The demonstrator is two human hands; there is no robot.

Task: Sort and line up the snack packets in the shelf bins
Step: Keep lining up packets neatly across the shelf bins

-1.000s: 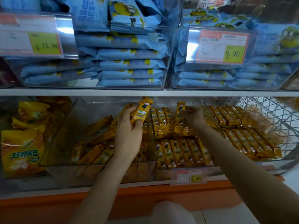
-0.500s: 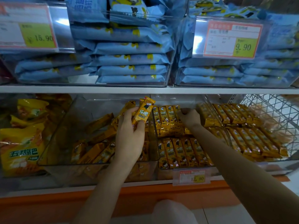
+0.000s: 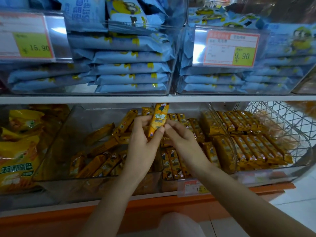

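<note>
Both bare forearms reach up from below and meet at the yellow packet (image 3: 158, 120), held upright. The left hand (image 3: 142, 142) grips its lower half from the left, fingers curled behind and thumb in front. The right hand (image 3: 181, 139), knuckles up, pinches its lower right edge.

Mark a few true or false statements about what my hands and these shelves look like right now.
1. The left hand grips an orange packet upright. True.
2. The right hand hangs idle at the person's side. False: it pinches that packet's lower edge.
3. The upper shelf carries blue packets. True.
4. The upper right price tag reads 15.90. False: it reads 9.90.
</note>
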